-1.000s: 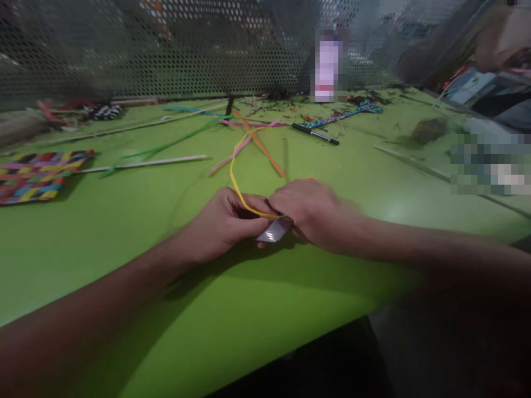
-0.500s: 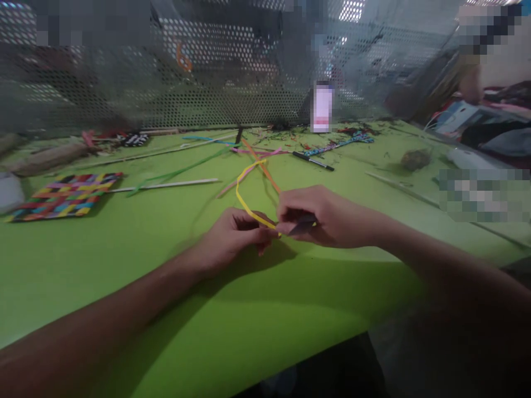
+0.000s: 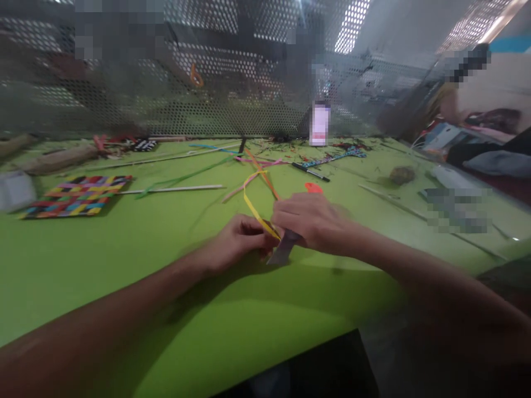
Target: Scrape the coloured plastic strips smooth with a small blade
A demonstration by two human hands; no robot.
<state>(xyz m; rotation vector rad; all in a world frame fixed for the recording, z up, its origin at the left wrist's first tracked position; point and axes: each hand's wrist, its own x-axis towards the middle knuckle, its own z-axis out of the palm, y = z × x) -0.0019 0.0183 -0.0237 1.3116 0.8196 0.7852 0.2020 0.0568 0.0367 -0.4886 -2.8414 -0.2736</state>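
My left hand (image 3: 244,237) is closed, its thumb and fingers pinching a narrow yellow strip (image 3: 258,216) near its lower end. The strip curves up and away toward the other strips. My right hand (image 3: 309,224) is closed beside it, almost touching, around a flat grey blade (image 3: 282,250). The blade points down and toward me, close to the strip's end. An orange-red piece (image 3: 314,188) shows above my right knuckles; it looks like the tool's handle, but my hand hides the join. Beyond my hands lie an orange strip (image 3: 265,179) and a pink strip (image 3: 233,193).
A woven multicoloured mat (image 3: 78,196) lies at left on the green table (image 3: 124,265). A pale stick (image 3: 182,188), green strip (image 3: 188,171), black pen (image 3: 311,172) and brown lump (image 3: 401,175) are farther back. A phone (image 3: 319,124) stands against a perforated metal panel (image 3: 199,108).
My right hand has turned over, palm now down, and the blade has swung to point down toward me. The orange-red piece has come into sight. My left hand keeps the yellow strip.
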